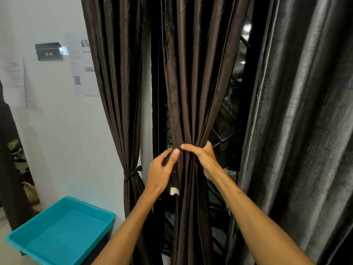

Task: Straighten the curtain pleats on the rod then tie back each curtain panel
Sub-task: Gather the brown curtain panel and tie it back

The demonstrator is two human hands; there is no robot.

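A dark brown curtain panel point(193, 83) hangs in the middle and is gathered into a narrow bunch at waist height. My right hand point(204, 159) wraps round this bunch from the right, its fingers curled over the front folds. My left hand point(162, 171) is at the bunch's left edge, thumb and fingertips pinching the fabric there. A second brown panel point(116, 73) hangs to the left, cinched by a knotted tieback point(131, 174). A small white tag point(174, 191) shows below my left hand. The rod is out of view.
A grey shiny curtain point(305, 131) fills the right side. Behind the panels is a dark window with a metal grille point(227, 131). A teal plastic tray point(63, 232) sits at lower left. Papers and a dark sign point(48, 51) hang on the white wall.
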